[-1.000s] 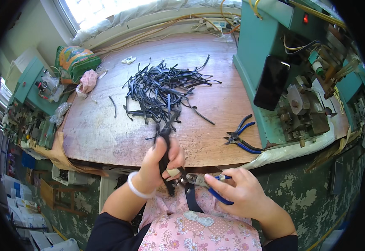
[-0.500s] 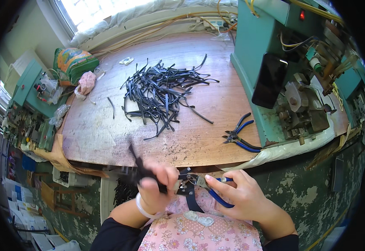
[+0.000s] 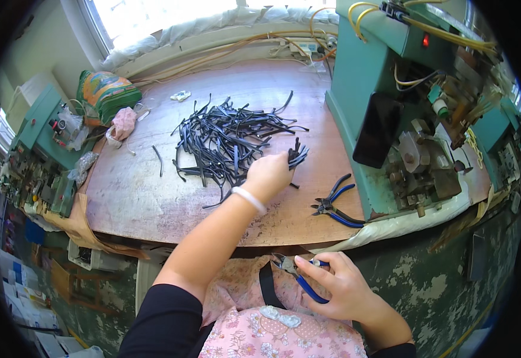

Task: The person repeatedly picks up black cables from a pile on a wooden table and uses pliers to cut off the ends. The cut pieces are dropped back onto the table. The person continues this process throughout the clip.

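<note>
- What sits farthest left on the worktop (image 3: 120,194)?
- A green-and-orange bag (image 3: 108,95), with a pink cloth pouch (image 3: 124,122) just beside it. Then one loose black strip (image 3: 157,161) lies alone, left of the heaped black strips (image 3: 224,134) in the middle.
- And the left hand (image 3: 270,175)?
- It's over the heap's near right edge, its grip closed round a bundle of black strips (image 3: 297,156) whose ends poke out past the fingers.
- What about the right hand (image 3: 344,286)?
- Its grip is wrapped round the blue-handled cutting pliers (image 3: 301,279), in front of the pink floral apron (image 3: 284,337) and near the worktop's front edge.
- Anything beyond that hand?
- A second pair of pliers (image 3: 327,206) lies on the worktop, handles spread. Farther right, a black smartphone (image 3: 377,130) shows tilted at the side of the green machine (image 3: 353,77).
</note>
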`<state>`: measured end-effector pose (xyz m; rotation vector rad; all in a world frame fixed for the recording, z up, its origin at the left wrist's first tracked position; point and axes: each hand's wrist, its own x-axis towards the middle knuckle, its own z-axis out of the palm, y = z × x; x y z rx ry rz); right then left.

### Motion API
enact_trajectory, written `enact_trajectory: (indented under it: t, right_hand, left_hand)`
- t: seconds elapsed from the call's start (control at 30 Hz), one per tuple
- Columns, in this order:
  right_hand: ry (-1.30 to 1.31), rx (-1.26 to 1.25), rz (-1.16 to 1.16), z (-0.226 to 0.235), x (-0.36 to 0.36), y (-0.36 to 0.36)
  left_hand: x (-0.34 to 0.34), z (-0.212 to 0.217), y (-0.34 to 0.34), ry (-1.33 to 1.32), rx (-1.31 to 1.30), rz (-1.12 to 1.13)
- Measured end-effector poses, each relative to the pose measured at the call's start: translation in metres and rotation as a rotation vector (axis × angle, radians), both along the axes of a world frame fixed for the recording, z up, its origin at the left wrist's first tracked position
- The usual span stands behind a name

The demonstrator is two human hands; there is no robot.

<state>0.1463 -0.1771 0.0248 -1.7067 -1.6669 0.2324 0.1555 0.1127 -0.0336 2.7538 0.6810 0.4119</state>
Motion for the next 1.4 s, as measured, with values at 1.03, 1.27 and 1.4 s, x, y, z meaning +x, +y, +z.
enact_trajectory:
  t: [1.03,1.27,1.4]
  right_hand:
    - [-0.169,0.084,0.005,0.002,-0.006,0.017]
    - [-0.228,0.013,0.009,0.007,-0.003,0.015]
    - [-0.106,-0.025,0.023,0.002,-0.001,0.012]
  left_hand:
    - [-0.145,0.053,-0.068,-0.737,-1.628,-0.290]
    - [-0.147,0.055,-0.073,-0.759,-1.561,-0.308]
    - [-0.152,0.041,-0.099,-1.193,-1.057,-0.305]
